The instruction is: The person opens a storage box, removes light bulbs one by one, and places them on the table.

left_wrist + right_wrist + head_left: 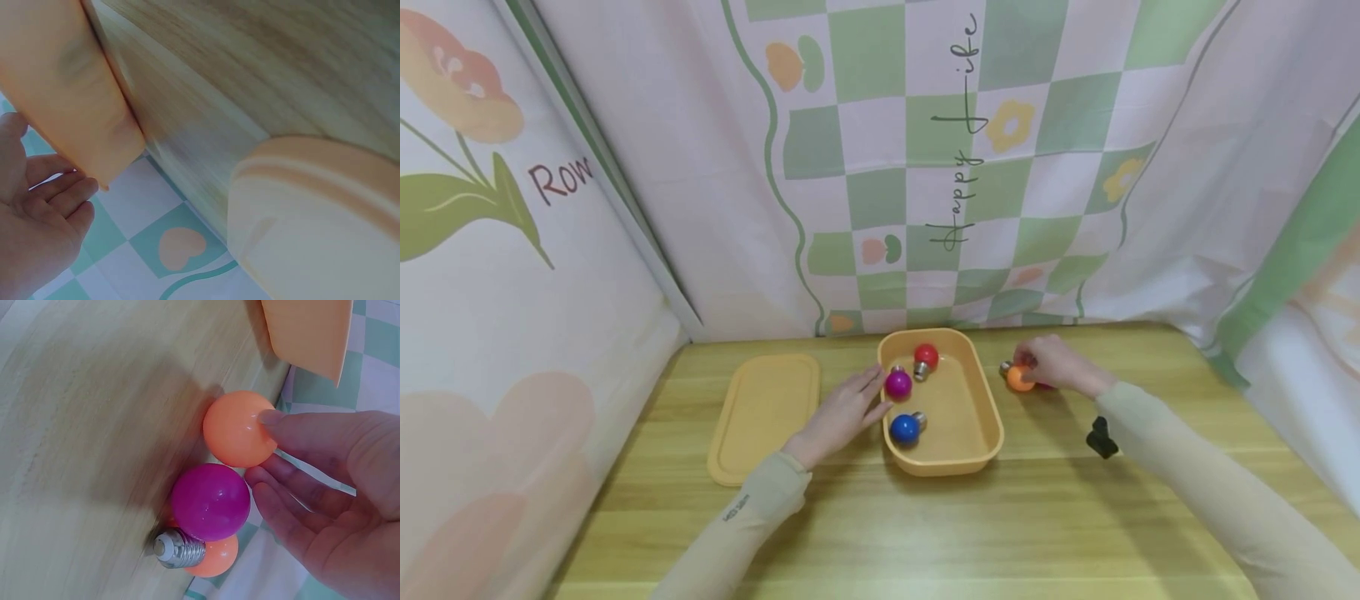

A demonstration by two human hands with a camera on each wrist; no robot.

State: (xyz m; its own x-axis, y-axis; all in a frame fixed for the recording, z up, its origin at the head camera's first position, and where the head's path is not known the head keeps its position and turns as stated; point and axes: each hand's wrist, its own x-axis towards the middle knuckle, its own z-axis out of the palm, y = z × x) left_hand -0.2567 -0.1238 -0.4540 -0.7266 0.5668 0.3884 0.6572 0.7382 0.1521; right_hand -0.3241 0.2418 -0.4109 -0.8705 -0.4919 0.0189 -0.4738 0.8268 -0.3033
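To the right of the yellow container (944, 465), my right hand (1060, 364) is grasping an orange bulb (1019, 380), with the thumb bearing on its globe and the fingertips lying along the opposite side. Left of the container, my left hand (842, 412) is gripping nothing: its fingers are extending loosely, and their tips are touching the near-left rim.

Next to the grasped bulb, a magenta bulb (210, 502) is resting on the worktop (880, 533). Behind that globe, a second orange bulb (219, 557) is showing in part. A threaded metal base (182, 548) is protruding at this point; I am unable to tell which of the two it is belonging to.

Inside the container, three bulbs are lying on their sides. The red bulb (927, 356) is occupying the far end, its base pointing toward me. The purple bulb (898, 385) is sitting close to the left wall, its base pointing away from me. The blue bulb (904, 430) is lying at the near left, its base pointing right.

Farther left, a yellow lid (767, 421) is lying flat on the worktop, apart from the container. Beside my right sleeve (1210, 483), a small black object (1102, 439) is showing. Beyond the worktop, a green-and-white checked curtain (868, 62) is hanging, bearing the words "Happy Life".
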